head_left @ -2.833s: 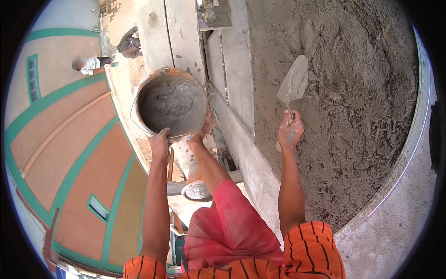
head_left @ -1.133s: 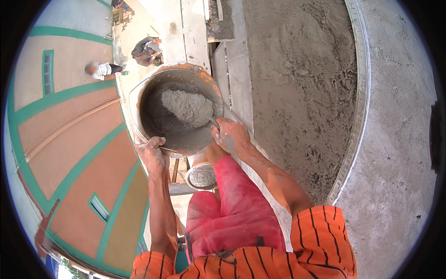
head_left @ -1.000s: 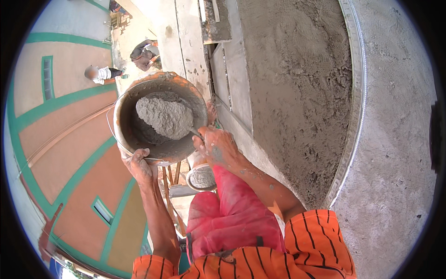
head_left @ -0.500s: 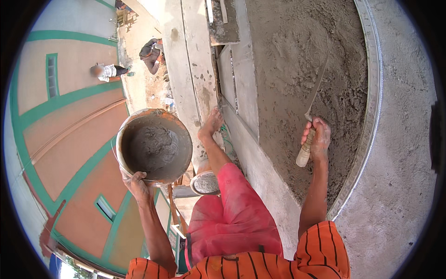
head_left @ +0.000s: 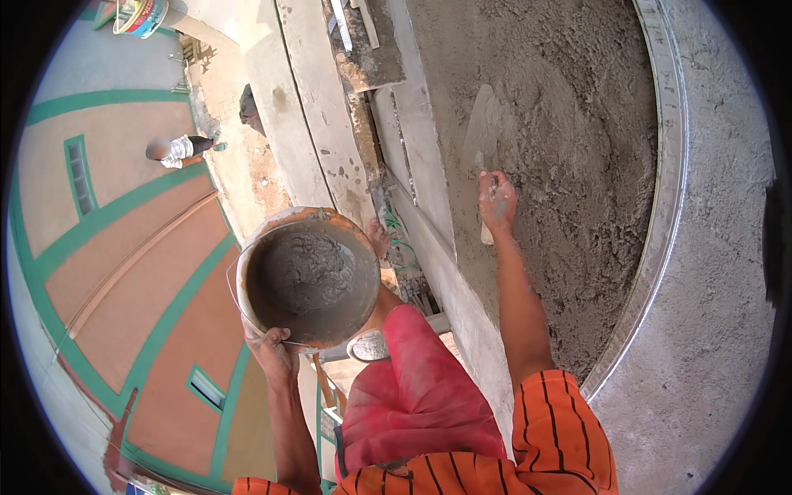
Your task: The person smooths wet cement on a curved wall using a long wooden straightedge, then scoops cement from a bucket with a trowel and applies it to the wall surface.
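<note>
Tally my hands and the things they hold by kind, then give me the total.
Hands: 2, the left hand and the right hand
Bucket: 1, gripped at its rim by the left hand
Trowel: 1, in the right hand
Total: 4

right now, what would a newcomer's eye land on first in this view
Probably the bucket of wet grey mix left of centre, its near rim gripped by the left hand. Next might be the trowel in the right hand, seen against the broad, rough grey layer on the right. Lower down, near the middle, the bright pink-red trousers stand out too.
</note>
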### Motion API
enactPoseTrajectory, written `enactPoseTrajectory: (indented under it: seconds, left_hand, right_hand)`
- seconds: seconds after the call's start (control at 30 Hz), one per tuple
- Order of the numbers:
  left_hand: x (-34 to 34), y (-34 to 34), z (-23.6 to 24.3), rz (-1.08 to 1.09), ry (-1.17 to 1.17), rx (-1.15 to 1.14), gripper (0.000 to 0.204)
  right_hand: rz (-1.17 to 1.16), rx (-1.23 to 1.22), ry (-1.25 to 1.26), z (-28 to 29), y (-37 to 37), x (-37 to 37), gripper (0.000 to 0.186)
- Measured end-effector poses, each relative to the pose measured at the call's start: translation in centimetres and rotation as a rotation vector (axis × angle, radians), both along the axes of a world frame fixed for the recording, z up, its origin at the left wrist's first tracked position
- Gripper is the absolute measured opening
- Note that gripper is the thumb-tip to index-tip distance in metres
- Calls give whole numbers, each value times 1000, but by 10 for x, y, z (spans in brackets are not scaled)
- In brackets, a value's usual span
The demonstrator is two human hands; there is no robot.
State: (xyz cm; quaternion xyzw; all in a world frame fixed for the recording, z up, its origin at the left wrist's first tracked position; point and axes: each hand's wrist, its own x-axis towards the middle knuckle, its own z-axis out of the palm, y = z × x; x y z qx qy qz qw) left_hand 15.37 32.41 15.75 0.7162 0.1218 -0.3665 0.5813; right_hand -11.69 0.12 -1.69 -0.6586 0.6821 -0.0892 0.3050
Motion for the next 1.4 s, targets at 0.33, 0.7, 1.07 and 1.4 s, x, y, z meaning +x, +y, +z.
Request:
enactPoseTrajectory:
  seconds: [0.33,0.7,1.07,1.4]
  left_hand:
    - [53,-40,70,65,-91,-19,76]
    - [87,-54,42,0,-85,65,74]
    - [59,-115,39,-281,-62,62,73]
    - [77,-167,60,-467,-34,-3,72]
  right_hand:
    - [45,-59,312,173,62,25,35]
    - [56,1307,-650,32,-9,68,26]
    - [730,242,388,226,30,66,20]
    - [773,353,-13,183,53,133,23]
